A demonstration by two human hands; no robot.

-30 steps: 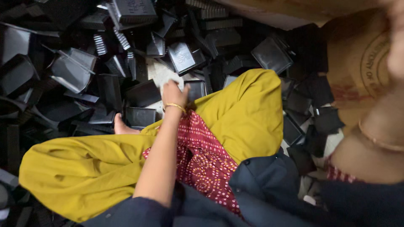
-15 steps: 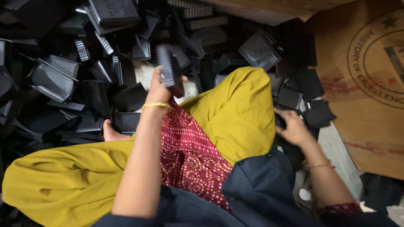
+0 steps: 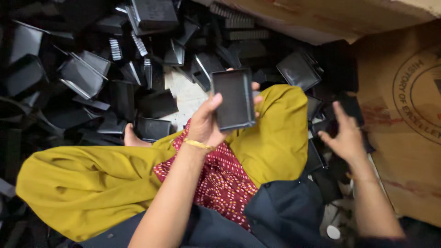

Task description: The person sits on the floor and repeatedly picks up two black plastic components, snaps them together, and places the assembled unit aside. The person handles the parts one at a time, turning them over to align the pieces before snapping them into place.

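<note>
Left hand (image 3: 206, 126), fingers clasped on a black rectangular tray (image 3: 233, 99) raised over the yellow-clad knee (image 3: 275, 133); right hand (image 3: 347, 138), fingers spread and empty, reaches toward trays at 3 o'clock — the thin one-handed edge grip could likely slip, dropping the tray into the pile (image 3: 87, 78).

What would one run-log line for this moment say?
left hand: holds black tray | right hand: open, over black pieces

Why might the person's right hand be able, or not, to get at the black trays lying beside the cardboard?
Probably yes. The right hand is open and hovers just over the black trays by the cardboard; nothing lies between them, and it holds nothing.
</note>
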